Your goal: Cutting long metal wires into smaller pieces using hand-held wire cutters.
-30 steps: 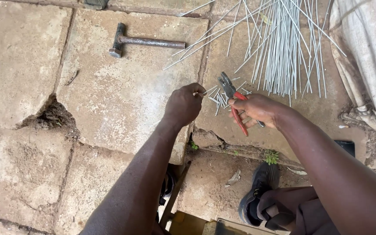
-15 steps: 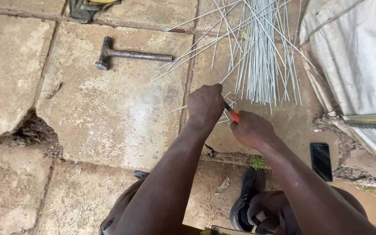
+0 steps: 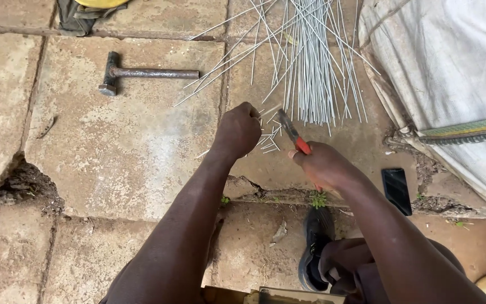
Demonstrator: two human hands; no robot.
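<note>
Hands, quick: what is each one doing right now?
Left hand: closed on a short wire piece.
Right hand: closed around red-handled pliers.

1. Left hand (image 3: 238, 129) is closed on a short wire piece (image 3: 270, 110).
2. Right hand (image 3: 324, 166) grips red-handled pliers (image 3: 291, 131).
3. Long wire rods (image 3: 310, 67) and a hammer (image 3: 142, 73) lie on the paving slabs (image 3: 113, 146).
</note>
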